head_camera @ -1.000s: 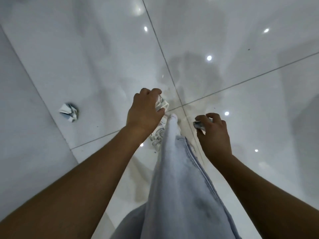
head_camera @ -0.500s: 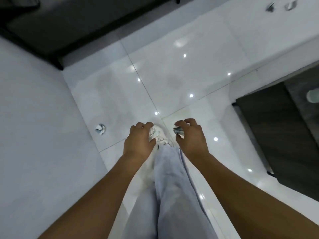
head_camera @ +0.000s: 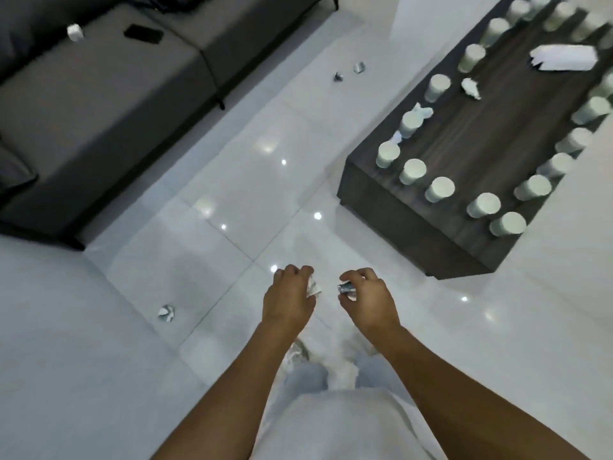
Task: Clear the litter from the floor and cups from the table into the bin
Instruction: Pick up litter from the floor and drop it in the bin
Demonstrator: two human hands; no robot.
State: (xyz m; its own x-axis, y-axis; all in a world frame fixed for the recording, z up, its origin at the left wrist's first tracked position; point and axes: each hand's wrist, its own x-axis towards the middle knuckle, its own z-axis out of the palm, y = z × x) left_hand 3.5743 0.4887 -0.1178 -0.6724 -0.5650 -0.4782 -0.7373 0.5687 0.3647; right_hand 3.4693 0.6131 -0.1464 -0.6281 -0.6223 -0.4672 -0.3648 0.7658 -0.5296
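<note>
While the person is standing over it, the glossy white tiled floor (head_camera: 232, 180) is filling most of the head view and throwing back small ceiling-light spots. A dark grey sofa (head_camera: 99, 104) is taking up the upper left, with a black phone (head_camera: 143, 33) and a small white object (head_camera: 75, 32) lying on its seat. A low dark wood table (head_camera: 477, 137) is sitting at the upper right, carrying white paper cups (head_camera: 439, 189) ranged along its edges, all mouth-down as far as the blur is letting me tell; a flat white paper sheet (head_camera: 562, 57) and two crumpled tissues (head_camera: 470, 88) are lying on its top among them. The person's bare forearms are reaching forward over pale jeans (head_camera: 305, 376) and a white shoe. The left hand (head_camera: 288, 302) is curling its fingers round a crumpled white paper wad (head_camera: 313, 287), which is poking out past the thumb. The right hand (head_camera: 371, 302) is pinching a small silvery wrapper (head_camera: 346, 288) between thumb and fingers. Both hands are hanging above the floor, near each other but apart. Litter is lying on the tiles: one crumpled paper ball (head_camera: 166, 313) to the left of the left hand, and two small scraps (head_camera: 349, 72) far ahead, between sofa and table.
</note>
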